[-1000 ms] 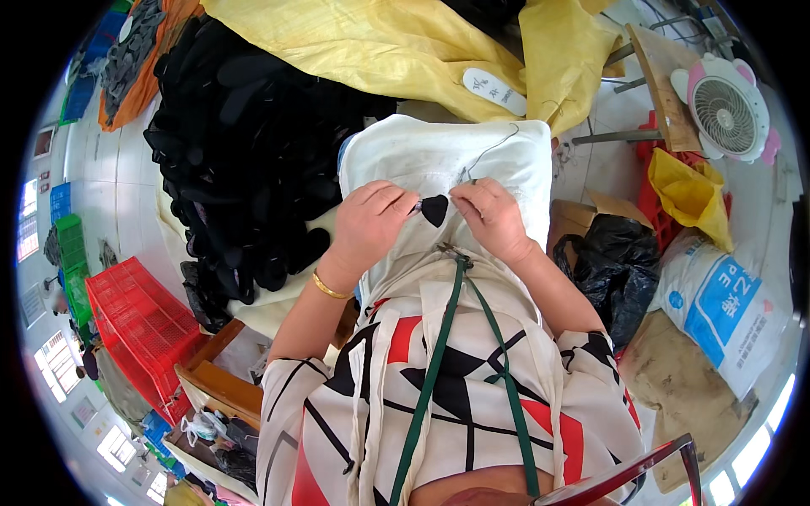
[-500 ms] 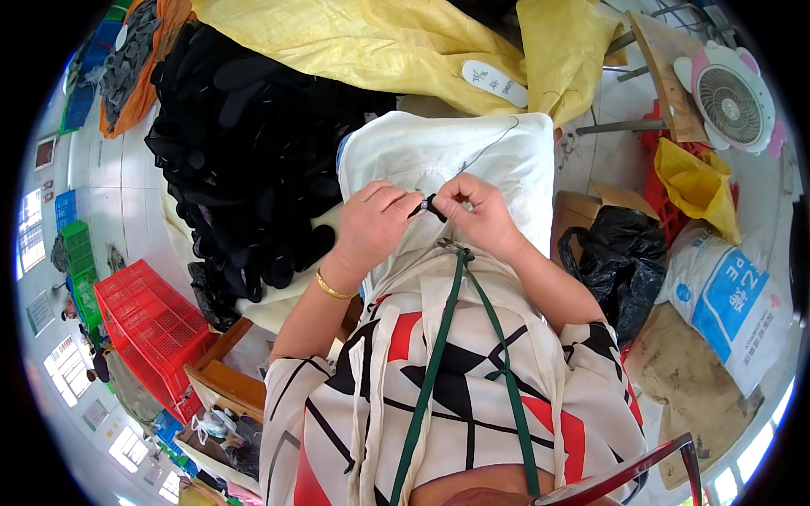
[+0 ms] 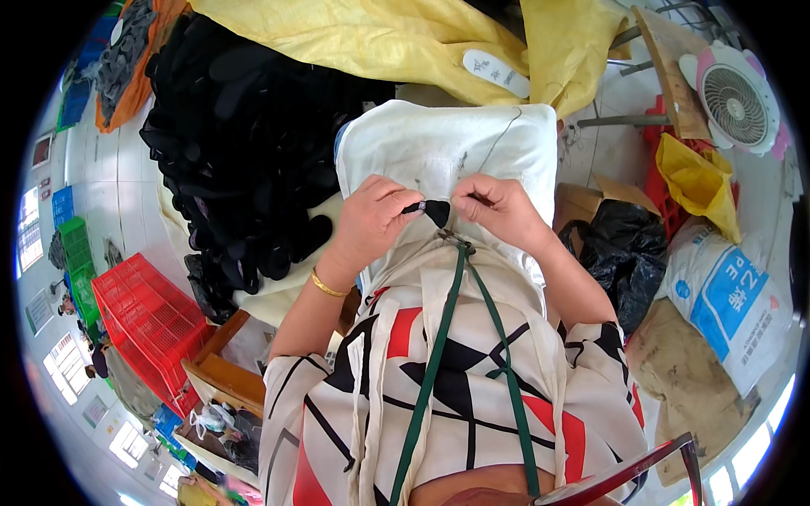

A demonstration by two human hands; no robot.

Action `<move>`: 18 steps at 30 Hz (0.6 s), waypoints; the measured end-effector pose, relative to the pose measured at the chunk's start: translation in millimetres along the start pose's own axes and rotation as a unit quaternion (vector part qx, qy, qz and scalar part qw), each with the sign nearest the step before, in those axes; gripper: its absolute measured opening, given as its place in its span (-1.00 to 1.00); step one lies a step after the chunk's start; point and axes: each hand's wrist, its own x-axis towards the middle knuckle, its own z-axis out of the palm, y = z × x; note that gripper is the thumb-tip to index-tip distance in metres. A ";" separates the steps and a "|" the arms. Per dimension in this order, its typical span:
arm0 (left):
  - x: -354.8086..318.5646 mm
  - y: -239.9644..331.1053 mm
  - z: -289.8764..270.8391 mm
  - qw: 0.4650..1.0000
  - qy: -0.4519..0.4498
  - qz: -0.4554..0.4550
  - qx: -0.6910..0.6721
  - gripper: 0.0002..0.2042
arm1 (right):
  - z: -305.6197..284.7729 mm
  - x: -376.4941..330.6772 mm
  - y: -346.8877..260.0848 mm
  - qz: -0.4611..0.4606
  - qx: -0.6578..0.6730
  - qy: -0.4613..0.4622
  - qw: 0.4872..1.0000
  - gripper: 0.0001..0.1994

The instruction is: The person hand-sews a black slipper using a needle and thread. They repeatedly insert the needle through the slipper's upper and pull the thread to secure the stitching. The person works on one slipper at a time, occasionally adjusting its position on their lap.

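A small black fabric piece (image 3: pixel 437 212) with a lighter band near its left end is stretched between my two hands, over a white cloth (image 3: pixel 422 135) on my lap. My left hand (image 3: pixel 371 218), with a gold bracelet at the wrist, pinches the left end. Fingertips of my right hand (image 3: pixel 499 207) are closed at the right end of the piece. Just below it, a small dark metal tool (image 3: pixel 456 240) hangs from a green cord (image 3: pixel 445 337) round my neck. A dark thread (image 3: pixel 504 133) lies on the white cloth.
To the left rises a big heap of black fabric pieces (image 3: pixel 245 126). Yellow sheeting (image 3: pixel 363 34) with a white sole-shaped piece (image 3: pixel 496 72) lies beyond. Red crates (image 3: pixel 148 320) stand at left. A black bag (image 3: pixel 624 261), white sack (image 3: pixel 726 304) and fan (image 3: pixel 734 101) are at right.
My hands have moved slightly apart, the right one shifting rightward. More of the black fabric piece shows between them, now spread wider.
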 end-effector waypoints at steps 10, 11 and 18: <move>0.9 4.4 -3.1 0.999 0.007 0.038 -0.012 -0.74 | 6.1 -1.3 -0.1 -0.037 -0.097 -0.042 0.994 -0.90; 0.8 4.8 -3.3 0.999 0.007 0.040 -0.013 -0.73 | 6.3 -1.2 -0.2 -0.035 -0.091 -0.046 0.994 -0.89; -2.3 3.8 -0.2 0.999 0.013 0.033 -0.032 -0.73 | 5.2 -2.9 2.5 -0.041 -0.073 -0.058 0.995 -0.88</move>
